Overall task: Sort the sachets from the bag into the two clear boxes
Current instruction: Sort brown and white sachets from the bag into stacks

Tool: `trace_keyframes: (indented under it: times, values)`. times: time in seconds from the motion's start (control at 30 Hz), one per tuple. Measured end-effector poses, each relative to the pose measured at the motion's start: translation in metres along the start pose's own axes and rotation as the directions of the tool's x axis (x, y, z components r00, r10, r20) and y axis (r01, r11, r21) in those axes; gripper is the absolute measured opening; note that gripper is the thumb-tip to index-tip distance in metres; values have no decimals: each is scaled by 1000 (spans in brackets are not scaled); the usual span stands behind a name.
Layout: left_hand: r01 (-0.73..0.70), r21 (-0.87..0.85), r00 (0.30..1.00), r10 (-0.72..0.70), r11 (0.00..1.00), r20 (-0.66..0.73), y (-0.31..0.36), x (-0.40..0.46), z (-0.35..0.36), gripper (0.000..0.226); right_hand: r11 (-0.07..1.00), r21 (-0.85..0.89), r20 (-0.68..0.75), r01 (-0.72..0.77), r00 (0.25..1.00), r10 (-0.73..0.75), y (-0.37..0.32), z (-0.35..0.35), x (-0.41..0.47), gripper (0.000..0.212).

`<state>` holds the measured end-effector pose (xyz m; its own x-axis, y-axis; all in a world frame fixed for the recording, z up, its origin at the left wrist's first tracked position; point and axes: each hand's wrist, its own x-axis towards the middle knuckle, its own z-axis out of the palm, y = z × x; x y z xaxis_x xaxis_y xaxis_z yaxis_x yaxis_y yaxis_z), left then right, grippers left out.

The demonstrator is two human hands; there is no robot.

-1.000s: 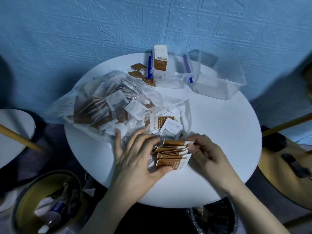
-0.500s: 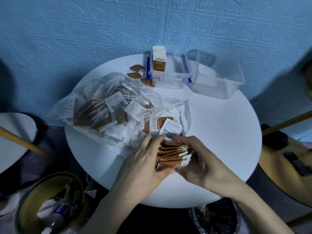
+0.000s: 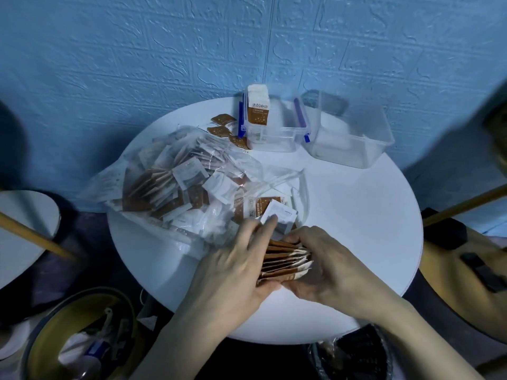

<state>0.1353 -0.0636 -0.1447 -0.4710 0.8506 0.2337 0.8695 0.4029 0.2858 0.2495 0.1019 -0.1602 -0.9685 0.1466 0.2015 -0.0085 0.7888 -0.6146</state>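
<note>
Near edge of round white table (image 3: 356,242): left hand (image 3: 236,272) and right hand (image 3: 329,270) close together, both gripping one stack of brown sachets (image 3: 285,260) from opposite sides. Clear bag (image 3: 192,187) of brown and white sachets lies at left, mouth toward the hands. Far side: blue-latched clear box (image 3: 274,133) holding upright brown sachets; plain clear box (image 3: 354,138) just right of it.
</note>
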Motion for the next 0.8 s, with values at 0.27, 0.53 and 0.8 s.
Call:
trace_keyframes:
  times: [0.27,0.53,0.8]
  values:
    - [-14,-96,991,0,995,-136,5,-2,12,52,996,53,-43,-73,996,76,-2,-6,3,50]
    - [106,-278,968,-163,955,-191,5,-12,21,42,909,384,41,-163,986,159,-10,-20,-3,47]
    - [175,-485,982,-186,857,27,1,-16,19,50,785,570,98,-241,969,227,-10,-1,-6,58]
